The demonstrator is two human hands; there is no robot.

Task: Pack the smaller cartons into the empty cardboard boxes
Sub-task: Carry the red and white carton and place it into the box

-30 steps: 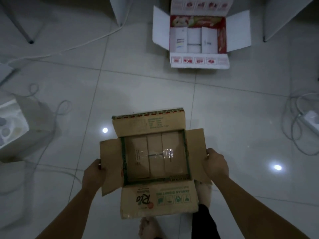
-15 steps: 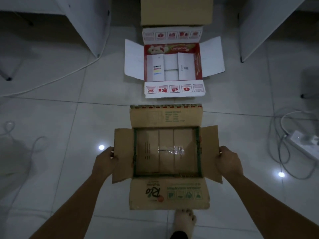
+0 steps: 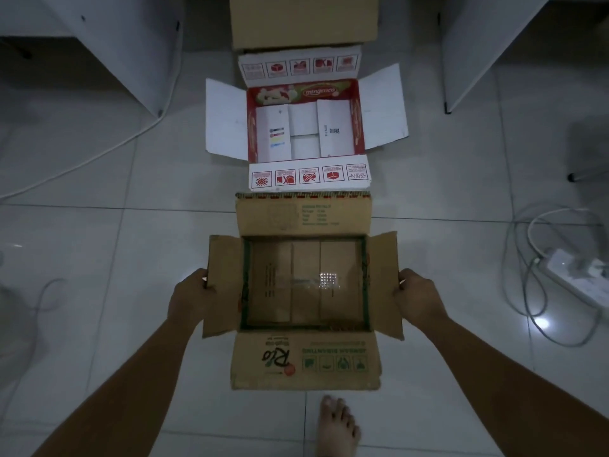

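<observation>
I hold an open brown cardboard box (image 3: pixel 304 361) with green print above the tiled floor, its four flaps spread out and nothing inside it. My left hand (image 3: pixel 189 300) grips the edge of its left flap. My right hand (image 3: pixel 417 296) grips the edge of its right flap. Just beyond its far flap an open red-and-white box (image 3: pixel 306 178) rests on the floor, also with nothing inside. A closed plain brown carton (image 3: pixel 304 21) stands behind that box at the top of the view.
White furniture panels (image 3: pixel 131 44) stand at the upper left and upper right (image 3: pixel 487 44). A white power strip (image 3: pixel 580 278) with tangled cables lies at the right. A white cable (image 3: pixel 82 161) crosses the floor at the left. My bare foot (image 3: pixel 337 427) is below the box.
The brown box, held by both hands, has moved forward until its far flap nearly meets the red-and-white box. The plain carton behind has come into view.
</observation>
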